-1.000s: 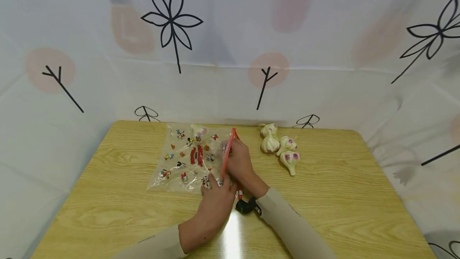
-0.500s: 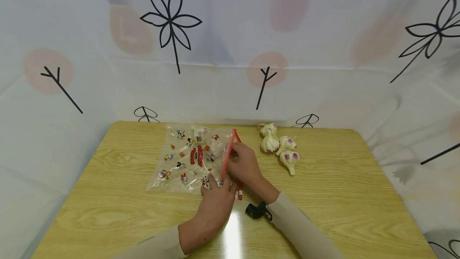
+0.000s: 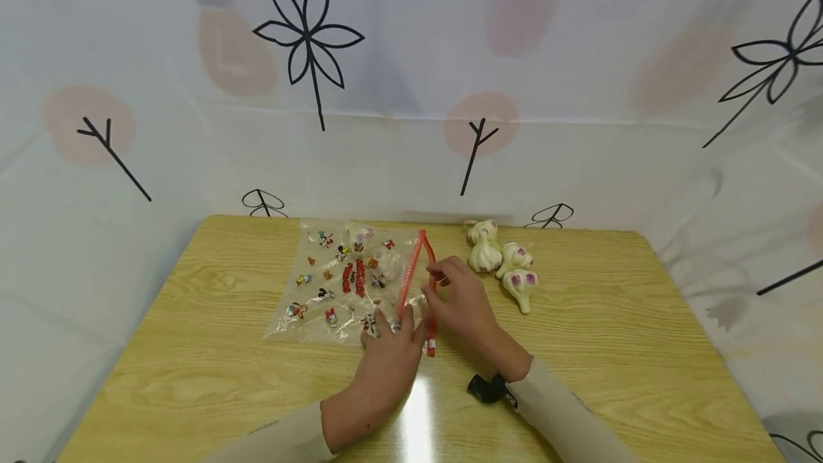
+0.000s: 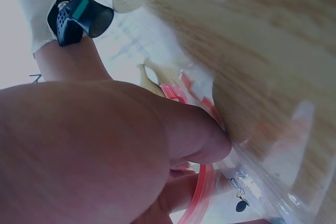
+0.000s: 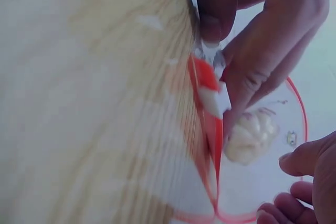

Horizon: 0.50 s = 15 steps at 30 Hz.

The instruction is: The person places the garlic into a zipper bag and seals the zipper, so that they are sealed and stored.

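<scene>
- Head view: shows a clear printed bag [image 3: 350, 302] lying on the wood-grained worktop [image 3: 611, 356], with a red zip strip [image 3: 411, 270] parted into an open mouth on the right.
- Head view: shows through the film a garlic bulb [image 3: 358, 234] near the bag's far edge and a second bulb [image 3: 388, 263] closer to the mouth.
- Head view: has the left-hand grip [image 3: 388, 356] resting on the bag's near corner by the mouth, with fingers spread.
- Head view: has the right-hand grip [image 3: 466, 309] just beside the mouth, with thumb and forefinger apart and holding nothing.
- Head view: shows, beyond that and to the right, four loose bulbs [image 3: 485, 257] clustered together; also pale sleeves [image 3: 566, 406], a black wrist camera [image 3: 490, 389] and a white backdrop cloth [image 3: 386, 163] with line-drawn plants.
- Left wrist view: shows the left-hand grip very close, against clear film and the curved red strip; cannot tell whether thumb and fingers pinch the film or merely press.
- Right wrist view: looks into the mouth at a bulb inside, with a red-and-white tab [image 5: 212, 100] beside the left-hand fingers; shows the right-hand fingers loosely curled, well clear of the thumb.
</scene>
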Motion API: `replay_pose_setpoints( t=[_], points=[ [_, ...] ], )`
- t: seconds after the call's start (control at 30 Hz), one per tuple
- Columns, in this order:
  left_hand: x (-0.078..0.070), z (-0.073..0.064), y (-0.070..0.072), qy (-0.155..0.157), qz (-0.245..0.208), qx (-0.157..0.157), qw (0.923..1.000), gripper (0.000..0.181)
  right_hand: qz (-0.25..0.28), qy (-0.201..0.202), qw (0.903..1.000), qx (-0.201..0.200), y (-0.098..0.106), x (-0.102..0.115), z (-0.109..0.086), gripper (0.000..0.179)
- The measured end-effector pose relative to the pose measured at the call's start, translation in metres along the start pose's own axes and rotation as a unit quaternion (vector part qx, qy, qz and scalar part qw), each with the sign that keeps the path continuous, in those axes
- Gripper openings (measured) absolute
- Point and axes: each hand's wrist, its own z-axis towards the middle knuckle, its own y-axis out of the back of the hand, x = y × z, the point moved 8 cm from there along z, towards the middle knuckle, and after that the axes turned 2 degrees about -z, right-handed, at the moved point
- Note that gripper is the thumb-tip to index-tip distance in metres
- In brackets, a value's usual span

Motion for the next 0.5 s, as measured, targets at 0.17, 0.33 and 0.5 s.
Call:
replay_pose_setpoints(
  t=[0.17,0.33,0.5],
  points=[
    [0.001,0.001,0.000,0.001,-0.025,0.012,0.9996,0.046,-0.018,-0.007,0.9998,-0.008,0.013,-0.005,-0.006,0.031],
    [0.001,0.001,-0.002,0.004,-0.041,0.024,0.9989,0.047,-0.034,0.009,0.9991,-0.023,0.026,-0.007,-0.011,0.031],
    [0.001,0.000,-0.002,0.005,-0.044,0.033,0.9985,0.047,-0.052,0.020,0.9975,-0.044,0.041,-0.010,-0.017,0.031]
  ],
)
